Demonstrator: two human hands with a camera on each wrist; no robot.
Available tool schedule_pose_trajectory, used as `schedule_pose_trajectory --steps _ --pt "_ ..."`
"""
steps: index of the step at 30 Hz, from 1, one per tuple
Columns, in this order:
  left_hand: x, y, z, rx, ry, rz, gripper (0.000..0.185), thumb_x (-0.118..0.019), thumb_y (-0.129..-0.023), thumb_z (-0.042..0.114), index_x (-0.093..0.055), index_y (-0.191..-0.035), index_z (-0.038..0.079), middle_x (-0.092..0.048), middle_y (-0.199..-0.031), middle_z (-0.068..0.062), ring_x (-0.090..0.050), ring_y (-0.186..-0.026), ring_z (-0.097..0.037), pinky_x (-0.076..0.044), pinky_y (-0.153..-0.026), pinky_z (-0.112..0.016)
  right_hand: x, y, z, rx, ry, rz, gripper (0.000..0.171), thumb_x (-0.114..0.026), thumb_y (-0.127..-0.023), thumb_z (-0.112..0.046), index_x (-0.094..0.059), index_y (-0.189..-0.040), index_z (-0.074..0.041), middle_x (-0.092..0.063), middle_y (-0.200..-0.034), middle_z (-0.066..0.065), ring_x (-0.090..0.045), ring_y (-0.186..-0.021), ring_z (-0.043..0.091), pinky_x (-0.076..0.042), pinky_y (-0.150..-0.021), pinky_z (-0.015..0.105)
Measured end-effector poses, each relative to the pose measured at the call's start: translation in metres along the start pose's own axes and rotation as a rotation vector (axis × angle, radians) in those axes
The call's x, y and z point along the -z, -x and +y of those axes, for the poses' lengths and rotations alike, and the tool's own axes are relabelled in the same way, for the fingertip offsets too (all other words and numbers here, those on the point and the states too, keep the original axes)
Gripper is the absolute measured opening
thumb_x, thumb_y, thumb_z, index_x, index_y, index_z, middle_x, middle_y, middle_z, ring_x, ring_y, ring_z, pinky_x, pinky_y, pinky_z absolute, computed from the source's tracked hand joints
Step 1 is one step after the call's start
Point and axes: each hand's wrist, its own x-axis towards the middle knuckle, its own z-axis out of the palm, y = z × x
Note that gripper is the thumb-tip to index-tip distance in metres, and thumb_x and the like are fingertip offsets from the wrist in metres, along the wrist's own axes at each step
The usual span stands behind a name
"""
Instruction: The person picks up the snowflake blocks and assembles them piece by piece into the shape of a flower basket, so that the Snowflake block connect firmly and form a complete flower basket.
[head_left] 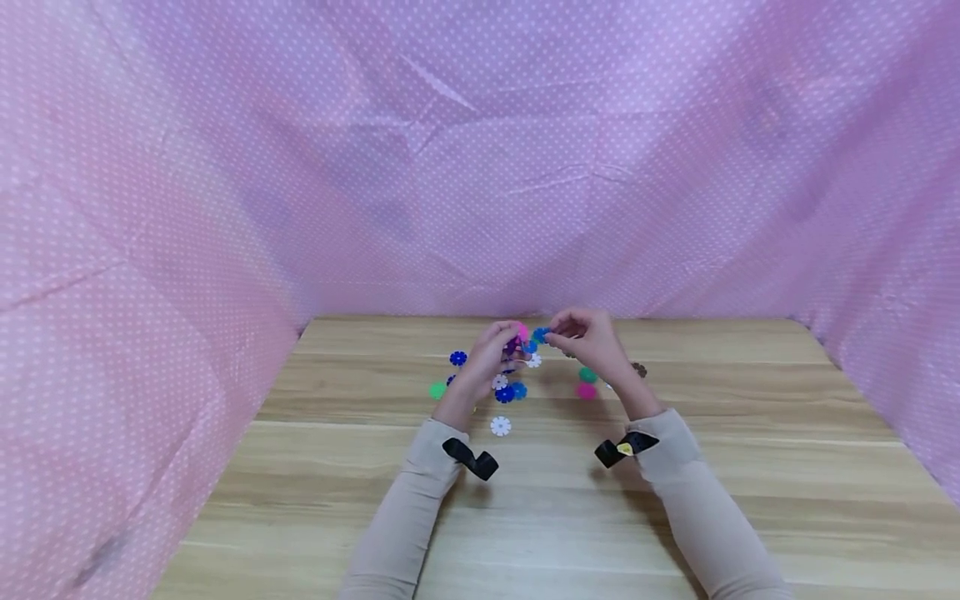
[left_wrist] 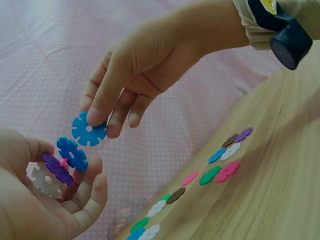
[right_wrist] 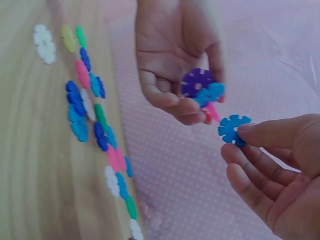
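Note:
My left hand (head_left: 489, 360) grips a small joined cluster of notched plastic snowflake discs. In the left wrist view the cluster shows a purple disc (left_wrist: 56, 169), a blue disc (left_wrist: 73, 154) and a white disc (left_wrist: 45, 181), with a bit of pink between them. Fingers partly cover it. Between thumb and fingertips, my right hand (head_left: 595, 340) pinches a single blue disc (right_wrist: 231, 131). That disc is held close to the cluster, and the right wrist view shows a small gap between them. Both hands are raised over the far part of the table.
Several loose discs lie flat on the wooden table (head_left: 540, 500), among them a white disc (head_left: 500, 426), a light green disc (head_left: 437, 390) and a pink disc (head_left: 587, 391). A pink dotted cloth (head_left: 480, 208) hangs behind the table and at its sides.

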Motion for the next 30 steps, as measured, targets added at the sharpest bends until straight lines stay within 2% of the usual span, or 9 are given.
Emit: schedule_pose_trajectory --steps 3,9,15,24,26,30 --pt "-0.001 -0.001 0.0 -0.003 0.011 -0.02 0.028 -0.046 -0.109 0.026 -0.051 -0.129 0.007 -0.06 -0.1 -0.004 -0.066 -0.083 -0.014 -0.057 -0.088 -0.032 -0.005 0.001 -0.001 0.026 0.009 0.029 0.012 -0.078 -0.088 -0.002 -0.072 -0.095 0.005 -0.074 -0.091 0.023 -0.066 -0.074 0.006 -0.056 -0.065 0.018" --pt "-0.001 -0.004 0.0 -0.022 0.034 -0.047 0.023 -0.045 -0.109 0.027 -0.051 -0.123 0.009 -0.061 -0.096 -0.002 -0.066 -0.082 -0.014 -0.058 -0.085 -0.03 -0.012 -0.001 0.001 0.026 0.038 0.066 0.012 -0.08 -0.087 -0.004 -0.073 -0.094 0.003 -0.075 -0.092 0.021 -0.067 -0.078 0.007 -0.055 -0.068 0.015" --pt "-0.003 -0.007 0.0 -0.026 0.033 -0.062 0.027 -0.045 -0.109 0.025 -0.047 -0.13 0.008 -0.059 -0.096 -0.002 -0.063 -0.082 -0.015 -0.057 -0.08 -0.027 -0.017 -0.001 0.002 0.038 0.072 0.137 0.01 -0.08 -0.085 -0.002 -0.074 -0.092 0.003 -0.076 -0.09 0.02 -0.065 -0.075 0.002 -0.057 -0.067 0.019" --pt "-0.008 -0.008 -0.001 -0.053 0.069 -0.049 0.022 -0.042 -0.11 0.022 -0.041 -0.128 0.009 -0.055 -0.099 -0.005 -0.061 -0.078 -0.014 -0.057 -0.08 -0.028 -0.026 0.001 0.003 0.171 0.146 0.232 0.006 -0.078 -0.084 0.004 -0.075 -0.088 0.003 -0.076 -0.083 0.017 -0.071 -0.073 0.023 -0.06 -0.066 0.028" --pt "-0.01 -0.007 -0.002 -0.061 0.083 -0.053 0.021 -0.042 -0.111 0.021 -0.039 -0.127 0.01 -0.055 -0.099 -0.006 -0.061 -0.077 -0.014 -0.057 -0.079 -0.029 -0.026 0.001 0.003 0.186 0.138 0.24 0.006 -0.078 -0.083 0.005 -0.075 -0.087 0.004 -0.076 -0.082 0.017 -0.071 -0.071 0.026 -0.06 -0.066 0.026" --pt "-0.012 -0.007 -0.003 -0.075 0.083 -0.07 0.019 -0.041 -0.111 0.021 -0.036 -0.127 0.011 -0.055 -0.099 -0.006 -0.061 -0.074 -0.013 -0.057 -0.077 -0.027 -0.026 0.0 0.004 0.208 0.138 0.236 0.005 -0.079 -0.084 0.001 -0.075 -0.086 0.005 -0.076 -0.08 0.018 -0.071 -0.069 0.022 -0.058 -0.066 0.018"
